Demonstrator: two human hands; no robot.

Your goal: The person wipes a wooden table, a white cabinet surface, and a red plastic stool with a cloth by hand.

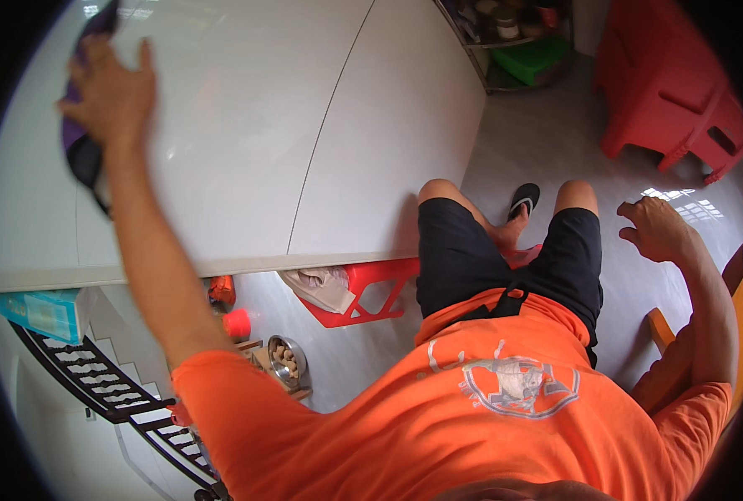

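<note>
My left hand (111,94) reaches far out over a white cabinet-like surface (240,125) at the upper left. Its fingers are spread over a purple and black item (84,156), which looks like cloth; its kind cannot be told, nor whether the hand grips it. A thin dark seam crosses the white surface. On the other side, my right hand (656,228) hangs in the air above the grey floor, with loosely bent fingers, thumb and index finger apart, and nothing in it.
Red plastic stools (666,94) stand at the upper right, near a rack holding a green container (531,59). Below the white edge are a red plastic stool (377,291) with beige cloth, a blue box (42,313) and a metal bowl (287,360) with brown pieces. Dark railing (95,376) lies lower left.
</note>
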